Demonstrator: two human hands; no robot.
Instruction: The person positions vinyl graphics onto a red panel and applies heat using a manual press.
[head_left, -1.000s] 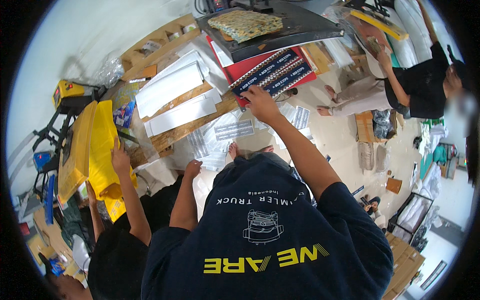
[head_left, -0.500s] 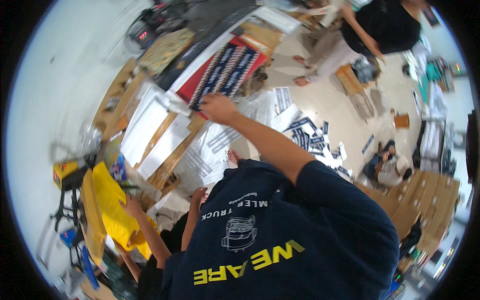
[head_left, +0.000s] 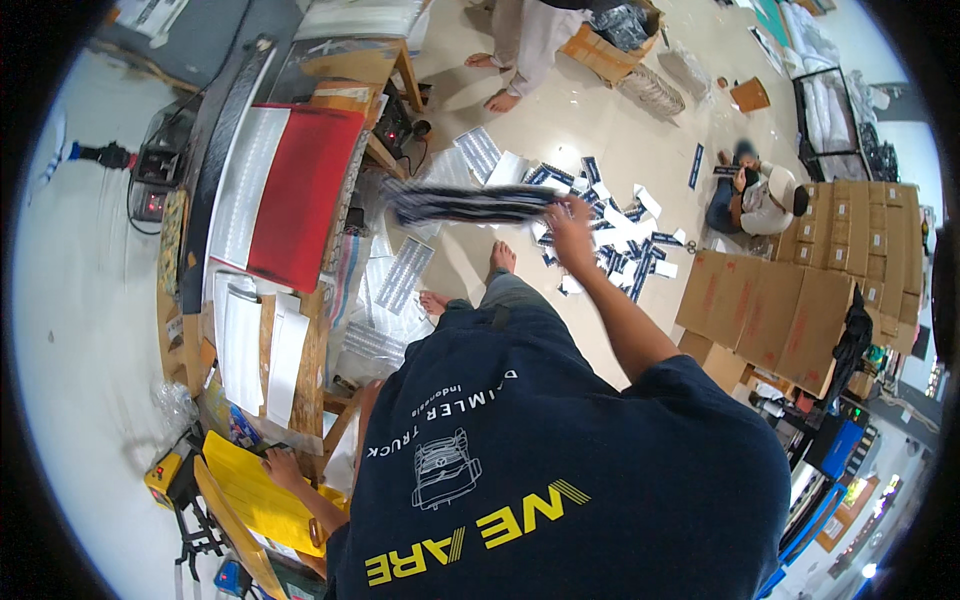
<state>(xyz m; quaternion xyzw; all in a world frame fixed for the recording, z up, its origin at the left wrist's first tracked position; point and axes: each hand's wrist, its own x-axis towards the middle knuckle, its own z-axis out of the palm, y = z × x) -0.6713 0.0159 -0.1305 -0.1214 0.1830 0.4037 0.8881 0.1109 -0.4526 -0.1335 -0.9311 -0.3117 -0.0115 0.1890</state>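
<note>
My right hand [head_left: 572,232] is closed on one end of a dark blue printed sheet [head_left: 470,204], which stretches leftward in the air and is smeared by motion. Below it on the floor lies a loose heap of dark blue and white strips [head_left: 625,240]. Of my left arm [head_left: 368,405] only a sliver shows along the shirt's edge; its fingers are hidden. To the left, a red board [head_left: 305,190] lies bare on the workbench. A co-worker's hand [head_left: 285,468] rests on a yellow sheet [head_left: 245,488] at the lower left.
White sheets [head_left: 240,345] lie on the wooden bench. Printed clear sheets [head_left: 404,272] are on the floor by my feet. Cardboard boxes [head_left: 765,310] stand at right, near a seated person [head_left: 765,205]. Another person's legs [head_left: 530,50] and an open carton [head_left: 590,50] are at the far side.
My right hand has lifted the dark blue printed sheet off the red board and swung it rightward over the floor. My view has turned to the right.
</note>
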